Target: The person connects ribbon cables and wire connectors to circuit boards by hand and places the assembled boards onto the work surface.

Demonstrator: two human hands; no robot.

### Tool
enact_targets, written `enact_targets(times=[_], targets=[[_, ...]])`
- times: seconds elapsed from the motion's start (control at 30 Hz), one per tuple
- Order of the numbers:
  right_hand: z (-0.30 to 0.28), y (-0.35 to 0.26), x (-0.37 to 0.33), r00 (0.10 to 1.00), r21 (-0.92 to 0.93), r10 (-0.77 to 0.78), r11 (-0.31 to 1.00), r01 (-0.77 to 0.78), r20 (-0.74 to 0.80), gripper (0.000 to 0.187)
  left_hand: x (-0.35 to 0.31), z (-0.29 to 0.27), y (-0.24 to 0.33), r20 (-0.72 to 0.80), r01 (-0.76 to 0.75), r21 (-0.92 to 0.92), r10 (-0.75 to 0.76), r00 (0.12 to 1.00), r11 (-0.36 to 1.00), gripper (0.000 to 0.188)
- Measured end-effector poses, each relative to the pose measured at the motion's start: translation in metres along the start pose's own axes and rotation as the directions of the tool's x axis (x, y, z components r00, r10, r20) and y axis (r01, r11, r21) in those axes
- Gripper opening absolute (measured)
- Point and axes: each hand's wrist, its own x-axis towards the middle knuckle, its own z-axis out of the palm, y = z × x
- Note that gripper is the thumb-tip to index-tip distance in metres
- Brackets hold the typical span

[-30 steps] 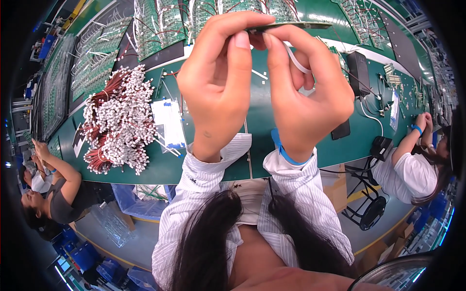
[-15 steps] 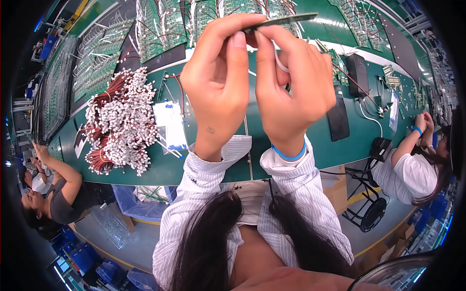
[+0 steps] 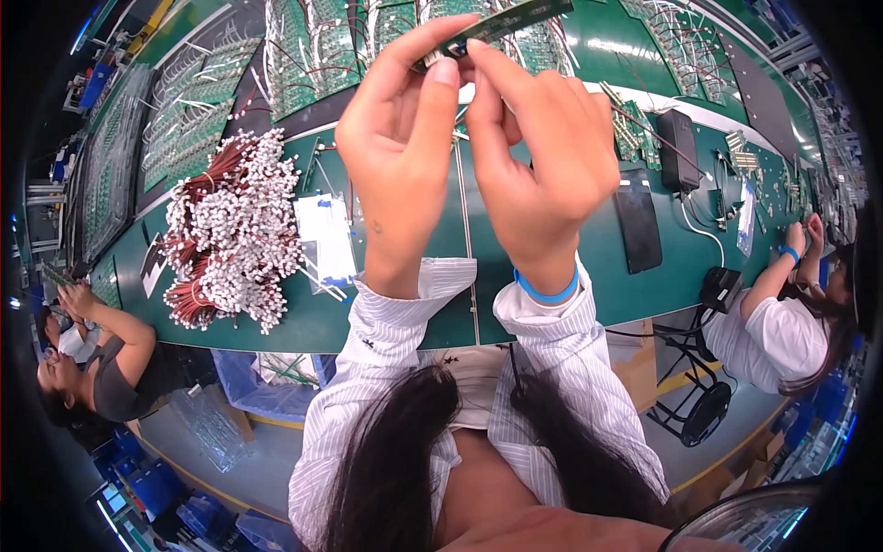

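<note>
Up at the top centre of the frame, both hands meet on a narrow green circuit board strip (image 3: 501, 20), raised well above the worktop (image 3: 589, 267), probably so the fine work sits close to the eyes. The left hand (image 3: 400, 138) has its thumb and forefinger closed on the strip's lower left end, steadying it. The right hand (image 3: 543, 156) has its fingertips pressed together at the same spot, pinched on a small part there that is too small to make out; the two thumbs lie just beside each other. A blue wristband (image 3: 547, 293) shows at the right wrist above the striped shirt cuff.

Below the hands, toward the left of the frame, a heap of red wires with white connectors (image 3: 230, 239) lies on the green worktop, near enough to be a handy supply. Just right of that heap is a small clear bag with a blue mark (image 3: 326, 235). Along the upper edge, rows of green boards with wires (image 3: 313, 46) are laid out in trays, apparently sorted batches. At the right of the frame a dark flat device (image 3: 636, 219) lies on the worktop, with a black box (image 3: 679, 149) above it.

Two other people sit at the line: one at the lower left (image 3: 101, 368), one in white at the right edge (image 3: 782, 327), each busy with their own hands.
</note>
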Motion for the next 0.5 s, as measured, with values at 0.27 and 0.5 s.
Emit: enact_targets(times=[0.27,0.5], targets=[[0.000,0.003,0.003,0.994,-0.054,-0.107,0.993,0.107,0.008,0.028,0.001,-0.002,0.001,-0.027,0.035,0.022,-0.034,0.999,0.999,0.023],[-0.003,-0.004,0.008,0.979,0.274,0.186,0.940,-0.201,0.080,0.020,0.008,-0.011,0.001,-0.041,-0.016,0.003,0.016,0.999,1.000,0.020]])
